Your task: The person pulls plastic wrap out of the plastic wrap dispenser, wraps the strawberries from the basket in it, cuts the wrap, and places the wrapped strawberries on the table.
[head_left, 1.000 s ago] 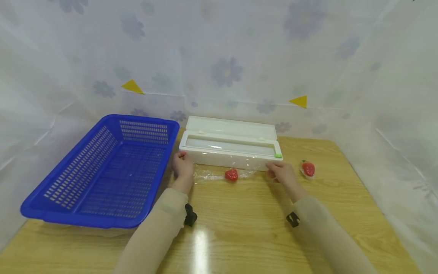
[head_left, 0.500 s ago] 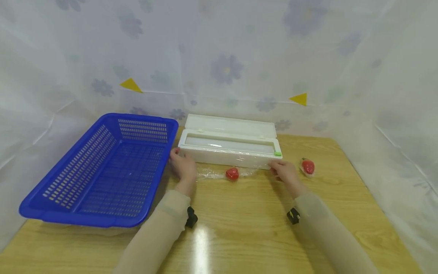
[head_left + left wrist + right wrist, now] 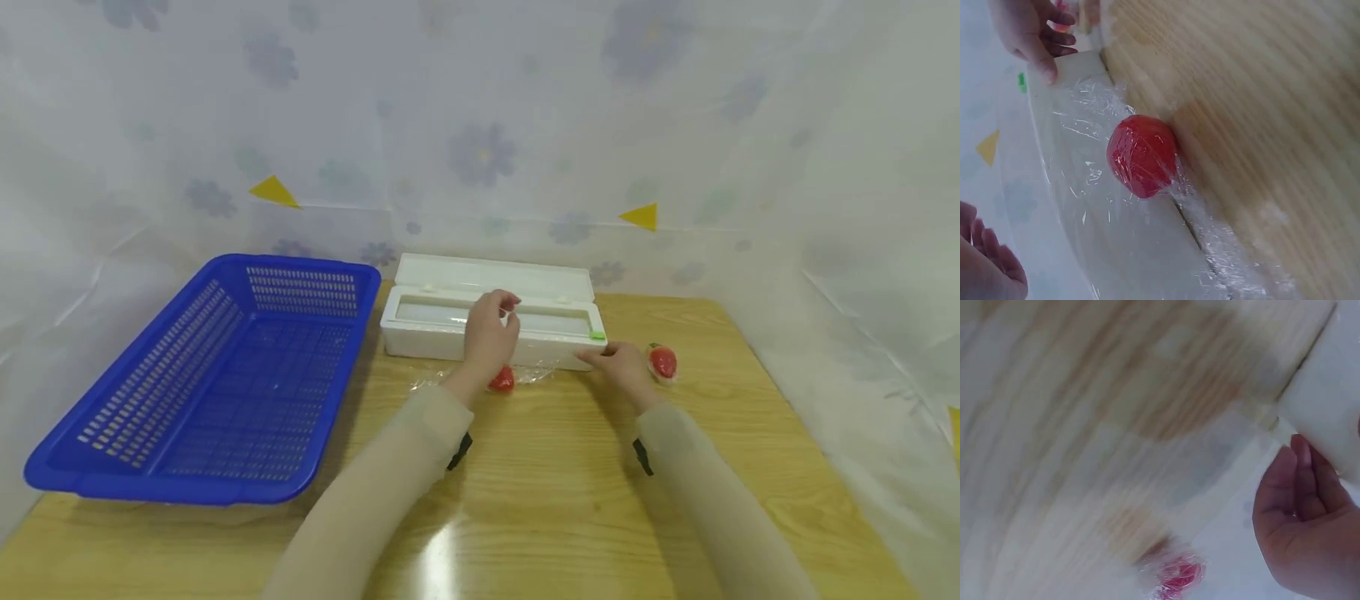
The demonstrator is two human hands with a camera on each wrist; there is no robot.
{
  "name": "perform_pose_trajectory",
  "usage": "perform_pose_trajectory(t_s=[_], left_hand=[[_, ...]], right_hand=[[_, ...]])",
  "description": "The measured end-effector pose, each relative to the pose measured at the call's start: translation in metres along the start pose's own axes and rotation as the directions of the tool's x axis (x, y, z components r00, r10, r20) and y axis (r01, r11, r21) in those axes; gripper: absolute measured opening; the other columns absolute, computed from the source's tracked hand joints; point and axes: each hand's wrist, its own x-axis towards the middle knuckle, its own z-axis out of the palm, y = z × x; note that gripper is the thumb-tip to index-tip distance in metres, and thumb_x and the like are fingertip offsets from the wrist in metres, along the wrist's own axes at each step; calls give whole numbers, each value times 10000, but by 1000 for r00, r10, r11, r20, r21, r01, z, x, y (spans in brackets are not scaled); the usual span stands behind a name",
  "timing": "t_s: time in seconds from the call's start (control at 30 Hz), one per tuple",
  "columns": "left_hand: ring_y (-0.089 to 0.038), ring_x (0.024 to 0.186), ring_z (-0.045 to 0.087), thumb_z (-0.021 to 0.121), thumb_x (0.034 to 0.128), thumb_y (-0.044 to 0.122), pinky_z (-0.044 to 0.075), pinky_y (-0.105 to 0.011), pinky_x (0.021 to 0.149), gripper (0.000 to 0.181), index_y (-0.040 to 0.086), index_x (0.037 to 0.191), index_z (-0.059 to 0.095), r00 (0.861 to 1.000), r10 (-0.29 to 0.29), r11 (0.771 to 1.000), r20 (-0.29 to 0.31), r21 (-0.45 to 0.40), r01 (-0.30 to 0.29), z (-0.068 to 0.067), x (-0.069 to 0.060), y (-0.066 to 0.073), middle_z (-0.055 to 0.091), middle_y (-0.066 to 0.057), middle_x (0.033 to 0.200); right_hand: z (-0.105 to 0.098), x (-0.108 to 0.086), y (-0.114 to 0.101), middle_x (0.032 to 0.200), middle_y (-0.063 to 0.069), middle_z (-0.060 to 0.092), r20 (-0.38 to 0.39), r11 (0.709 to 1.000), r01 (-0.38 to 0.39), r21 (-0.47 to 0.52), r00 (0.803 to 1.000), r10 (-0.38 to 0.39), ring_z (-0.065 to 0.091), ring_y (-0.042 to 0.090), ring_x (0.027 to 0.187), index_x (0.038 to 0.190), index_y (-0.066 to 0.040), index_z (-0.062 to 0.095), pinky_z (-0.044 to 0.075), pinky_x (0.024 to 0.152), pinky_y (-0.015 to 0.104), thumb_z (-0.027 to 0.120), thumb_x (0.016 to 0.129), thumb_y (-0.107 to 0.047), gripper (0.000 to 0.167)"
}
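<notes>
A white cling film dispenser box (image 3: 420, 340) stands on the table with its lid raised. Clear cling film (image 3: 1094, 181) comes down its front and covers a red strawberry (image 3: 1141, 153) lying before it. My left hand (image 3: 491, 337) is above the box's middle with fingers loosely bent and nothing seen in them. My right hand (image 3: 622, 371) is at the box's right front corner. In the left wrist view its thumb touches the front and the other fingers spread apart. Just right of it lies a second strawberry (image 3: 663, 363), wrapped in film.
A large blue plastic basket (image 3: 315, 417) takes up the table's left side. A green slider (image 3: 597, 335) sits at the box's right end. Behind hangs a flowered white curtain (image 3: 480, 100) with yellow triangles. The wooden table (image 3: 570, 500) extends toward me.
My left hand has left the box's left front corner and moved right and up, over its middle. My right hand stays at the right corner. The view has shifted slightly.
</notes>
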Motion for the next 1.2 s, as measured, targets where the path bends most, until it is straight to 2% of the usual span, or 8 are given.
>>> perform_pose_trajectory(t_s=[0.07,0.13,0.3,0.37,0.5,0.63,0.87,1.2], left_hand=[[-196,1006,567,552,894,67,471,-299,886,234,107,1116,614,984,58,988,168,130,-81,9,6,4,628,-45,1082],[-185,1055,563,543,921,99,470,-292,912,266,138,1176,610,939,110,947,325,253,-199,19,11,8,623,-22,1142],[-173,1175,514,511,961,205,443,-295,983,349,207,1309,535,788,160,735,595,461,-497,49,16,15,555,16,1297],[-166,1174,513,490,971,255,441,-302,982,346,221,1313,532,760,151,675,632,496,-546,61,16,17,552,27,1303],[-142,1079,539,484,969,318,450,-301,920,282,251,1208,617,784,119,638,609,559,-530,76,17,22,604,59,1185],[-122,1027,532,577,919,293,433,-287,893,214,278,1115,662,814,99,589,572,626,-511,80,21,27,621,86,1104],[-111,1050,513,645,863,286,402,-284,922,235,233,1092,628,778,102,420,621,682,-599,77,22,36,607,81,1131],[-125,1152,509,543,929,202,384,-310,996,305,215,1233,550,740,143,319,658,677,-664,52,30,32,603,63,1226]], right_hand=[[2,1,1,1115,205,630,-12,1000,13,10,1000,-13,560,245,949,1133,22,609,473,790,320,600,856,-500,591],[6,1,3,1073,193,653,-23,999,38,26,999,-37,558,219,897,1097,16,633,465,760,293,609,862,-470,540],[19,0,5,1013,187,682,-53,992,121,20,991,-120,585,225,861,1037,15,665,479,741,315,590,899,-385,430],[24,-1,4,1014,189,688,-69,990,144,-3,987,-144,612,265,907,1030,15,673,496,792,367,583,906,-350,396],[28,-4,4,981,186,700,-105,983,171,-73,978,-178,629,288,894,1008,6,688,501,811,411,585,897,-307,347],[27,-3,2,808,127,697,-128,977,173,-124,974,-189,560,192,676,913,-7,694,465,625,303,609,875,-321,327],[20,-1,2,631,66,607,-185,956,165,-242,959,-213,488,181,562,753,-29,652,375,504,267,622,843,-367,351],[1,0,7,681,77,644,-188,950,136,-282,963,-194,523,180,567,788,-42,668,395,494,281,602,841,-513,479]])
